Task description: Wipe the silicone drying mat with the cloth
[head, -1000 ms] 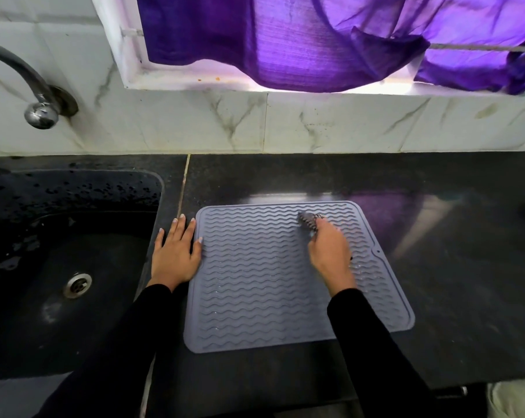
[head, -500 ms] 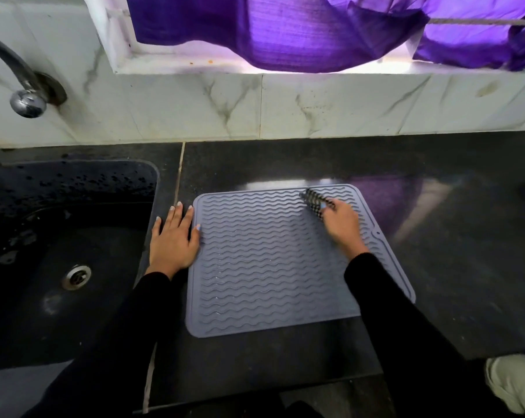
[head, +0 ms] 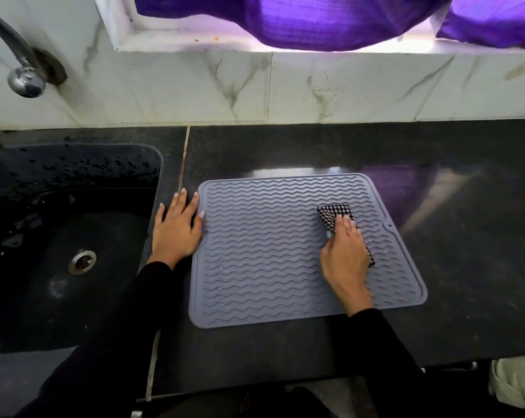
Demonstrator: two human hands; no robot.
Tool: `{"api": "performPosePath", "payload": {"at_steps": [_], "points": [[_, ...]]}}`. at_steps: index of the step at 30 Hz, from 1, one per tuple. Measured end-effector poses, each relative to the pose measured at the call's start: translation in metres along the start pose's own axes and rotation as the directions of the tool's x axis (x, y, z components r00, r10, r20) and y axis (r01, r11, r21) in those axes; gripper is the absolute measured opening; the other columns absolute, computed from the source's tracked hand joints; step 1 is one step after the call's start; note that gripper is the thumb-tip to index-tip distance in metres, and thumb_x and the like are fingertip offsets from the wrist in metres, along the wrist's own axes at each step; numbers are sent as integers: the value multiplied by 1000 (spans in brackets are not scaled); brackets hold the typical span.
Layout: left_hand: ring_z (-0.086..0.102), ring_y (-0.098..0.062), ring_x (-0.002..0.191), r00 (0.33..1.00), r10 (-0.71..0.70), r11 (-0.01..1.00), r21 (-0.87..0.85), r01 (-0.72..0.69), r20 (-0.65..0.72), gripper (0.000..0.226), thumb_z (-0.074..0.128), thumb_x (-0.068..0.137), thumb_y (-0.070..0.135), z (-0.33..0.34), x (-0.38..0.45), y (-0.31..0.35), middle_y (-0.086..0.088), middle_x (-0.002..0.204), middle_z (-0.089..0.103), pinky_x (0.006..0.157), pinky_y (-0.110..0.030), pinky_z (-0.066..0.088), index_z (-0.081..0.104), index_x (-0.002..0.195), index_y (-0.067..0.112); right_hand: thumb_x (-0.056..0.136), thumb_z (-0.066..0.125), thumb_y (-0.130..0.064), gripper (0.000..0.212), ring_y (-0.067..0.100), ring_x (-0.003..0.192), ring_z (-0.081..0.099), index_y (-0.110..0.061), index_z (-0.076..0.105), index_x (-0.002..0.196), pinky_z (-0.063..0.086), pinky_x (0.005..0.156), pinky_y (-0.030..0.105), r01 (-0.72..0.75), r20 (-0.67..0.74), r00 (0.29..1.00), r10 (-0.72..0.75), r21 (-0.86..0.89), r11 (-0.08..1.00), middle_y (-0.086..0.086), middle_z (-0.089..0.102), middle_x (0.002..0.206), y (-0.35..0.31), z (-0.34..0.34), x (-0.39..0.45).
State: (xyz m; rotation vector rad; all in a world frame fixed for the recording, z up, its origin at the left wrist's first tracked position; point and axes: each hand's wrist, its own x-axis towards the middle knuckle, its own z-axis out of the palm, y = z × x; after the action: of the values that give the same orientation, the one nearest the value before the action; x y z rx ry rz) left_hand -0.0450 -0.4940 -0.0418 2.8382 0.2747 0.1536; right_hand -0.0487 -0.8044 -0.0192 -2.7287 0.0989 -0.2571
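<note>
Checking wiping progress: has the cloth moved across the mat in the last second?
Yes. The cloth, gripped by the right hand, shifted from the mat's far edge toward its right-side notch.

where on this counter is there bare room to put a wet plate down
Bare counter lies right of the mat, and a strip runs between the mat's far edge and the wall tiles. A narrower strip lies along the near edge. The mat is taken: the right hand holds the cloth there, and the left hand fills the gap beside the sink.
</note>
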Motion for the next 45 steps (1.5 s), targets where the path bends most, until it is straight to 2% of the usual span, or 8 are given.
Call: {"api": "performPosePath", "payload": {"at_steps": [5, 10, 14, 19, 25, 39, 43, 45], "points": [[7, -16, 146, 1000, 3, 1000, -3, -3, -21, 53, 27, 99, 41, 1, 0, -1, -3, 158, 15, 118, -41, 2, 22, 149, 22, 93, 49, -21, 43, 26, 114, 55, -18, 45, 136, 40, 96, 37, -53, -18, 998, 57, 169, 984, 9, 58, 128, 13, -6, 9], [9, -16, 146, 999, -1, 1000, -19, 0, -45, 53, 30, 99, 40, 2, 1, -2, -4, 158, 17, 118, -42, 3, 26, 147, 20, 91, 52, -16, 26, 21, 86, 58, -14, 63, 115, 40, 73, 29, -108, -14, 992, 125, 405, 908, 8, 68, 94, 28, -17, 22], [10, -17, 146, 999, -4, 1000, -23, 3, -42, 53, 30, 99, 40, 0, 0, 0, -5, 157, 18, 118, -42, 4, 28, 147, 19, 92, 46, -6, 20, 20, 79, 56, -8, 60, 107, 45, 72, 27, -383, 235, 917, 323, 746, 545, 2, 60, 81, 36, -44, 50], [11, -18, 146, 999, -9, 1000, -24, 8, -33, 53, 30, 98, 41, -1, 0, 1, -5, 157, 18, 118, -43, 4, 27, 147, 19, 86, 51, -16, 25, 30, 89, 59, -15, 65, 106, 43, 81, 36, -288, -89, 935, 343, 372, 883, 15, 67, 93, 48, -66, 39], [9, -18, 146, 1000, -13, 1000, 5, 13, -22, 54, 28, 99, 40, 2, 0, 2, -6, 158, 16, 118, -43, 3, 25, 148, 19, 91, 44, -13, 51, 29, 137, 29, 0, 34, 140, 17, 114, 33, -33, 31, 999, 35, -62, 998, 17, 34, 147, 30, -16, -10], [11, -18, 146, 999, -14, 999, 32, 15, -34, 55, 22, 97, 43, 3, 0, 1, -5, 157, 18, 118, -44, 5, 25, 148, 21, 92, 50, -16, 42, 25, 127, 45, -14, 49, 134, 35, 104, 37, -66, -17, 997, 71, 189, 980, 7, 49, 139, 47, -26, 1], [10, -18, 146, 1000, -14, 1000, 21, 15, -25, 54, 23, 98, 41, 2, -1, 2, -5, 158, 17, 118, -44, 5, 24, 148, 21, 93, 51, -18, 33, 25, 106, 58, -14, 57, 125, 42, 87, 32, -182, -17, 980, 199, 334, 925, 9, 64, 118, 54, -33, 8], [10, -18, 146, 1000, -18, 1000, 20, 18, -22, 59, 19, 95, 45, 1, -1, 3, -5, 158, 17, 118, -43, 4, 25, 148, 21, 93, 49, -10, 30, 9, 85, 64, -5, 58, 121, 46, 76, 20, -297, 96, 950, 297, 569, 767, 1, 73, 94, 65, -45, 24]]}}
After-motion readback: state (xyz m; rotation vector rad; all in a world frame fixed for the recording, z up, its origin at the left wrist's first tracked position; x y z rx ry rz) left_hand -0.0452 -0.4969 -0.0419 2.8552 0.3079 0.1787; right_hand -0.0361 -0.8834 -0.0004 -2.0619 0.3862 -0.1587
